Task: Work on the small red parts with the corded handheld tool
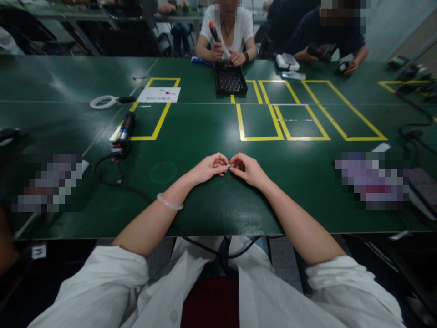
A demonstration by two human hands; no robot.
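Close together over the green table, both hands meet at the fingertips. My left hand is closed, its thumb and fingers pinching one side of a small shiny metal piece. From the other side my right hand pinches too, with bits of orange-red showing among its fingers. The piece is too small and too covered by fingers to name its kind. A pale bangle circles my left wrist.
A dark cylindrical tool with a black cable lies left, below a white paper sheet and a coiled white tube. Yellow tape marks rectangles. Across the table, one person holds a red-tipped tool over a black tray; another person sits right.
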